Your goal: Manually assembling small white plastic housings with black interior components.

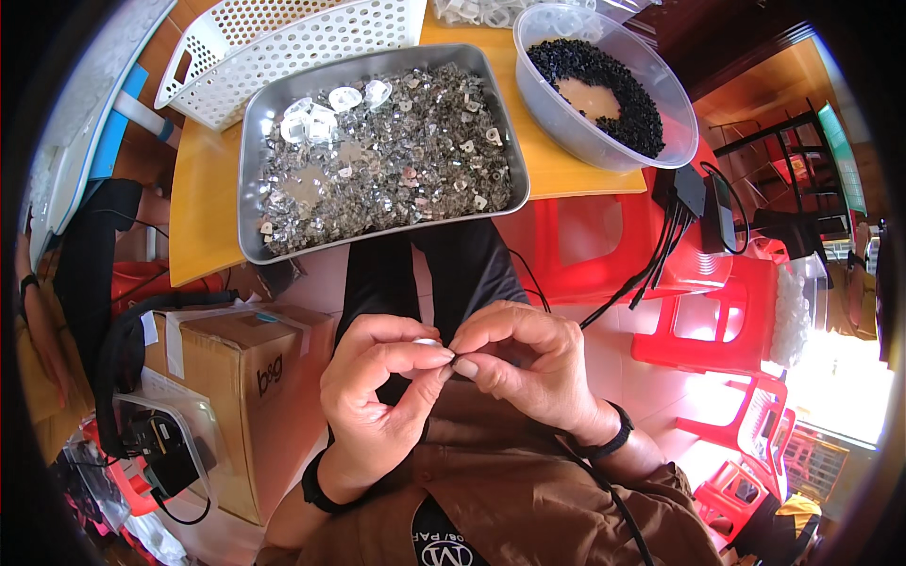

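Note:
My left hand (377, 396) and my right hand (528, 368) meet fingertip to fingertip above my lap, both closed in a pinch. A small dark piece (454, 360) sits where the fingertips touch; its kind is too small to make out. Between the fingers of the left hand shows a small whitish piece (427, 341), partly hidden. Beyond my hands, a metal tray (387, 233) holds many small transparent and shiny pieces, with several larger transparent ones at its far left. To the right of it stands a translucent plastic bowl (528, 94) of small black pieces.
The tray and bowl rest on a yellow wooden table (203, 217), beside a white perforated basket (311, 52). Red plastic stools (604, 255) stand at the right, one bearing a black cable bundle (678, 212). A cardboard box (250, 387) is at my left; another person's arm (42, 330) shows beyond.

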